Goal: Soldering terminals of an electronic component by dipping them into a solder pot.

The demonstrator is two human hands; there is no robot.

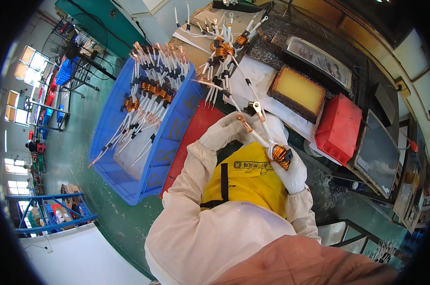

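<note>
Blue bin (pixel 166 147) holds wired coils (pixel 163 92); right hand (pixel 294 173) grips 1 more coil (pixel 280 155).

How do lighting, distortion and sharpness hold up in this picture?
Head view: strong fisheye bending, with black borders at the sides; head view: windows at far left look washed out, and the rectangular silvery surface at upper right shows glare; head view: the right hand and copper-wound coil show no obvious motion blur.
</note>
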